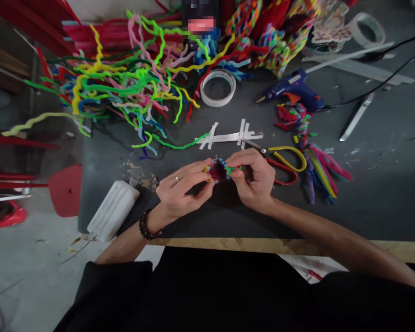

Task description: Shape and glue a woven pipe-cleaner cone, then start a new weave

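Observation:
Between my two hands is a small multicoloured pipe-cleaner piece [218,169], dark red in the middle with blue, green and yellow edges. My left hand [186,186], with a ring and a beaded bracelet, pinches its left end. The fingers of my right hand [254,180] are closed on its green and blue right end. Fingertips hide parts of the piece. Scissors [286,159] with yellow and red handles lie just past my right hand, their blades near strips of white tape [228,137] stuck to the table.
A heap of pipe cleaners [124,87] covers the back left. A tape roll [218,88], a blue glue gun [293,90] with its cord and a second tape roll [367,30] lie behind. A white power strip [113,210] sits at the left edge; cut pipe cleaners [324,173] lie right.

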The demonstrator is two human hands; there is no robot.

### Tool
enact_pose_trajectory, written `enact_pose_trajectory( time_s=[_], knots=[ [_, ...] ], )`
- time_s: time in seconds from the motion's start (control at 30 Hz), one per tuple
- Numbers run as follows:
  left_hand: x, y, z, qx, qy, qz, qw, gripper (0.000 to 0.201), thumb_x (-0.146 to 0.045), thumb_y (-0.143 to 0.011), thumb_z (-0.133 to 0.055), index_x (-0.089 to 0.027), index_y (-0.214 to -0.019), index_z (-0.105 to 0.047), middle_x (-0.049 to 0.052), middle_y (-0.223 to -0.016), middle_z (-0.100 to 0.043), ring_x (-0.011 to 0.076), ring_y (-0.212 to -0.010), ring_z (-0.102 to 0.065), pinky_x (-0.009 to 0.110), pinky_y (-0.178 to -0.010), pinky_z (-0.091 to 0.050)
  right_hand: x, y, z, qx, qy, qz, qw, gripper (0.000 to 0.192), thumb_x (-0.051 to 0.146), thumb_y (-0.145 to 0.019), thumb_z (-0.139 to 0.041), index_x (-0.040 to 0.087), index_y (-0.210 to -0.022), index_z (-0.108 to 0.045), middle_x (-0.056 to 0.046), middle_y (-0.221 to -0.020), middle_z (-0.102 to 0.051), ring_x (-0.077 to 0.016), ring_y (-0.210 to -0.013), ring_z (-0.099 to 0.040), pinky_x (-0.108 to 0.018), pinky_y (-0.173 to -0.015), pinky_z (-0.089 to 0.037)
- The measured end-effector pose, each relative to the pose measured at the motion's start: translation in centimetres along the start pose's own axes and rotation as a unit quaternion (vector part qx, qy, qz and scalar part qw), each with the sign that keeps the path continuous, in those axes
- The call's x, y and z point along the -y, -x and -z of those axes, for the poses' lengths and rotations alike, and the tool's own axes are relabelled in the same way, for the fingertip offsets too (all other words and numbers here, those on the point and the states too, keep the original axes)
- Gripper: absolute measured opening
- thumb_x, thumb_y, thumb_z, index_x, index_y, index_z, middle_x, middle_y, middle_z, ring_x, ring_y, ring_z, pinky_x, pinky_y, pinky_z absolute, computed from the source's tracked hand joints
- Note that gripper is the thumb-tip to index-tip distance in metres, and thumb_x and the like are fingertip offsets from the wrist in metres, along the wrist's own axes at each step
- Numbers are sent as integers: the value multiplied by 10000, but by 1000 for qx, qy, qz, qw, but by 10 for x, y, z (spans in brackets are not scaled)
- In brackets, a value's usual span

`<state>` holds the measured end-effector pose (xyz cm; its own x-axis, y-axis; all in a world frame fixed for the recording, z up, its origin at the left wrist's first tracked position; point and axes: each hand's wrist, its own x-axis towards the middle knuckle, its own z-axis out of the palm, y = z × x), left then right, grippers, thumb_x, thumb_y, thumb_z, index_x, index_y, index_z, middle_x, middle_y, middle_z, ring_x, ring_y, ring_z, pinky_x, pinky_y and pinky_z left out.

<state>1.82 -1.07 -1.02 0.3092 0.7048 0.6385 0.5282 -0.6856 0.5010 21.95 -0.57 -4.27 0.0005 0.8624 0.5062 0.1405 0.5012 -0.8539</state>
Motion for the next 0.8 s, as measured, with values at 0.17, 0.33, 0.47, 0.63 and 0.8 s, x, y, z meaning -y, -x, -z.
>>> enact_pose_trajectory(
  time_s=[0.17, 0.33, 0.47, 0.63, 0.8],
  knots=[
    [4, -2, 0, 49, -18, -16, 998, 357, -139, -897, -730, -237, -1241, -719, 55, -1243, -793, 219, -1122, -783, 367, -994, -675, 1, -1, 0, -15, 12, -15, 1000, 92, 318, -1011, -662, 244, -1049, -700, -44, -972, -731, -196, -919, -701, -397, -840, -583],
    [6, 4, -3, 58, -50, -40, 996, 315, -140, -912, -717, -236, -1211, -739, 78, -1350, -750, 240, -1169, -768, 382, -1004, -671, 0, -2, 0, -31, 30, -16, 999, 134, 371, -1019, -652, 241, -1029, -687, -54, -964, -719, -203, -917, -704, -401, -822, -594],
    [5, 4, -3, 52, -34, -25, 998, 270, -127, -916, -728, -222, -1168, -748, 84, -1318, -766, 228, -1154, -775, 371, -1000, -672, -2, -1, -1, -37, 20, -10, 999, 113, 349, -1014, -661, 244, -1039, -693, -51, -968, -719, -201, -919, -702, -402, -823, -587],
    [4, -1, -2, 26, -9, 9, 1000, 190, -126, -883, -771, -195, -1061, -771, 77, -1145, -820, 198, -1031, -804, 339, -953, -679, -3, 0, -2, -46, 12, -4, 999, 123, 366, -1018, -656, 250, -1042, -689, -42, -959, -712, -197, -907, -697, -398, -807, -583],
    [3, -2, -2, 24, -2, 17, 1000, 197, -126, -894, -767, -217, -1068, -775, 56, -1143, -823, 193, -1034, -805, 346, -948, -686, -4, 0, -2, -54, 10, -11, 998, 117, 368, -1018, -659, 254, -1033, -683, -39, -961, -708, -196, -903, -697, -397, -807, -586]
  ],
)
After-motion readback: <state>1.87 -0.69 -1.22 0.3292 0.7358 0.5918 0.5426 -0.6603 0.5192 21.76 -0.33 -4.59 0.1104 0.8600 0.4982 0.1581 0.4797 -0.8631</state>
